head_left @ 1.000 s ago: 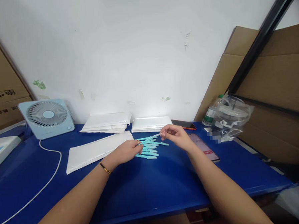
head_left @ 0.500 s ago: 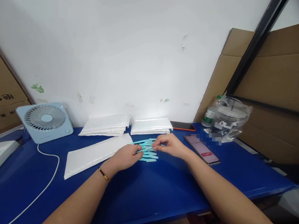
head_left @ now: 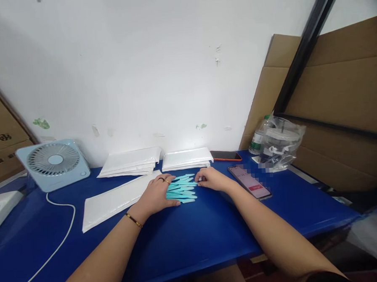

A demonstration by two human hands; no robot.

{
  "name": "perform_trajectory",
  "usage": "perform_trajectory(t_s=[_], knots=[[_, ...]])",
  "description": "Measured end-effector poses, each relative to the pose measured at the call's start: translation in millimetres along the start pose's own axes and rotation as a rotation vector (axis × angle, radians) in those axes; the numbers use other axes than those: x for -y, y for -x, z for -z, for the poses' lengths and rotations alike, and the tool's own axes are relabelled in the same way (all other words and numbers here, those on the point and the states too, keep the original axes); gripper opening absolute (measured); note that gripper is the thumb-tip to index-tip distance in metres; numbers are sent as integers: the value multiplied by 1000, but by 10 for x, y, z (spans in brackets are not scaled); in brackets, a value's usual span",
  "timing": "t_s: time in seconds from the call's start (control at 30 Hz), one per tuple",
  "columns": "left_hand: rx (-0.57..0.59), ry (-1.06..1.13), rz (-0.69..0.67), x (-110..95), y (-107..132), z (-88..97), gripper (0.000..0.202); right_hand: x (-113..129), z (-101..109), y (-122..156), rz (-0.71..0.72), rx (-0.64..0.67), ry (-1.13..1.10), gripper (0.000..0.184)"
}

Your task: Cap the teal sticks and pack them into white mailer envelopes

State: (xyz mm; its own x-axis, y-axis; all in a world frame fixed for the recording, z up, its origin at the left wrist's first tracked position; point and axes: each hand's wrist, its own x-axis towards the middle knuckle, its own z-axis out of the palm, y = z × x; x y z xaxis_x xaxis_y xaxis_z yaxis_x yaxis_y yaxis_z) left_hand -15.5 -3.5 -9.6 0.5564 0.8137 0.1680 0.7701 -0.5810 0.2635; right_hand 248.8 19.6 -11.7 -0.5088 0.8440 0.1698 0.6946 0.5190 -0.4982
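Several thin turquoise plastic sticks (head_left: pixel 184 187) lie in a small pile on the blue table (head_left: pixel 193 237). My left hand (head_left: pixel 157 193) rests flat on the left end of the pile, fingers stretched out, with rings on two fingers and a gold bracelet at the wrist. My right hand (head_left: pixel 209 180) sits at the pile's right end, fingers curled down onto the stick tips. A white padded envelope (head_left: pixel 115 199) lies just left of my left hand.
Two stacks of white envelopes (head_left: pixel 131 162) (head_left: pixel 187 158) lie by the wall. A blue desk fan (head_left: pixel 53 163) with a white cable (head_left: pixel 59 244) stands left. Two phones (head_left: pixel 249 183) (head_left: pixel 225 156), a water bottle (head_left: pixel 257 140) and a clear bag (head_left: pixel 280 146) sit right. Cardboard leans behind.
My right hand, which held one stick up by its tip, came down to the pile's right end. My left hand opened flat onto the sticks. The view shifted a little to the right.
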Motion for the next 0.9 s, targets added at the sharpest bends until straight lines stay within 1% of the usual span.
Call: perform_trajectory(t_s=[0.07,0.1,0.13,0.2,0.27,0.3,0.33,0.4,0.47,0.57,0.63,0.73,0.9], knots=[[12,-40,17,48,-19,-60,87,89,-47,-26,65,-18,-62,18],[29,-53,26,63,-27,-83,87,126,-61,-31,84,-37,-90,22],[45,-63,32,71,-34,-100,87,156,-69,-32,93,-63,-107,30],[57,-74,33,64,-45,-114,83,200,-78,-24,80,-91,-94,59],[38,-82,8,28,-53,-106,77,239,-93,-10,57,-30,-43,90],[28,-87,-12,2,-56,-98,72,262,-107,-4,56,21,-15,98],[20,-93,-31,-27,-57,-88,67,292,-124,2,65,64,15,101],[19,-111,-61,-93,-54,-70,56,367,-165,10,94,86,83,93],[34,-138,-82,-164,-49,-57,44,452,-202,15,104,77,159,75],[71,-184,-97,-267,-43,-57,28,556,-231,13,98,75,305,43],[85,-213,-91,-327,-43,-72,22,592,-239,4,106,57,412,30],[88,-248,-57,-391,-42,-108,19,604,-262,-17,120,53,517,27],[79,-277,-1,-439,-32,-117,21,621,-308,-24,124,133,512,34]])
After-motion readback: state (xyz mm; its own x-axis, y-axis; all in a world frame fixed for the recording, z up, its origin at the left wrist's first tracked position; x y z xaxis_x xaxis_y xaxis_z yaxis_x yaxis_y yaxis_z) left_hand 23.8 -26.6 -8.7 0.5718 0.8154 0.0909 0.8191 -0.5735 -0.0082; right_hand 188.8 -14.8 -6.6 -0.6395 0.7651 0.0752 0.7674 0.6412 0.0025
